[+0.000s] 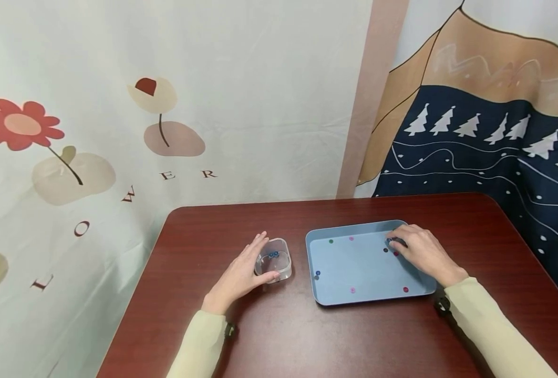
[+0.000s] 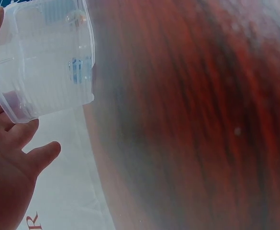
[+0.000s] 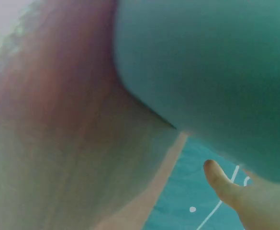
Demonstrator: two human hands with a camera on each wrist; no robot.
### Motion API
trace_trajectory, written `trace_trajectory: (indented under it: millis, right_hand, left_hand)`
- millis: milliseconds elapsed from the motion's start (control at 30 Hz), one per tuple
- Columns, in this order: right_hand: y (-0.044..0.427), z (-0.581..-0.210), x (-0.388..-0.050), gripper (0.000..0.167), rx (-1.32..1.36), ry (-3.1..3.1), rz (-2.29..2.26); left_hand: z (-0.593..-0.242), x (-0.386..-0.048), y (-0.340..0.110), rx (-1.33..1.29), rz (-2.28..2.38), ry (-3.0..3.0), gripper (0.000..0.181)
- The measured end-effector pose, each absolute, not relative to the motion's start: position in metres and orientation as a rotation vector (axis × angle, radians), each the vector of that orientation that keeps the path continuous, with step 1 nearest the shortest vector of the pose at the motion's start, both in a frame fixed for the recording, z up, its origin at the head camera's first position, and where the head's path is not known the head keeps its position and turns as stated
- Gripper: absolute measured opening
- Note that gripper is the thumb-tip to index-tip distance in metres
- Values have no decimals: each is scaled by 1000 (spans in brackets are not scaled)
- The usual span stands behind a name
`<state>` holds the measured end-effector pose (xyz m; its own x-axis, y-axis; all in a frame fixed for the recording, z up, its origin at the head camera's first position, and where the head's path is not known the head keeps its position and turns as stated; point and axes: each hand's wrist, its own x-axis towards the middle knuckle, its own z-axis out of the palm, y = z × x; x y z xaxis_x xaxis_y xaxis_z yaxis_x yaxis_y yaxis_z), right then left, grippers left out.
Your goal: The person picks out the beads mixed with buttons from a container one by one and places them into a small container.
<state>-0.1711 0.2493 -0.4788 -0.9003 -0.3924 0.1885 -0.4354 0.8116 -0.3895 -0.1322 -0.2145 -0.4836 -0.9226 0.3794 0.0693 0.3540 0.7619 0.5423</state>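
Apart, left hand [image 1: 241, 274] spread around clear cup [image 1: 285, 263], right hand [image 1: 423, 251] pinching bead [image 1: 389, 240], other beads [image 1: 352, 290] dotting tray [image 1: 357, 268]

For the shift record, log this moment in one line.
left grip: spread around clear cup | right grip: over tray, at blue bead, pinch unclear | cup: blue beads inside | tray: loose beads scattered

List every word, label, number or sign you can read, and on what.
"F L O W E R": spaced lettering on the white fabric backdrop, head view, F at the left edge.
"R": the same backdrop, left wrist view.
Blue tray, clear container: no text visible.
Beads: too small to tell.
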Motion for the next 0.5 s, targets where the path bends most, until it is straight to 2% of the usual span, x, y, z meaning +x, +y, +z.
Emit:
trace_trajectory:
  millis: [500]
  right_hand:
    - [231,-467,-156,26,736,-2650,753]
  left_hand:
    - [-486,-133,-215,701,727,2984,97]
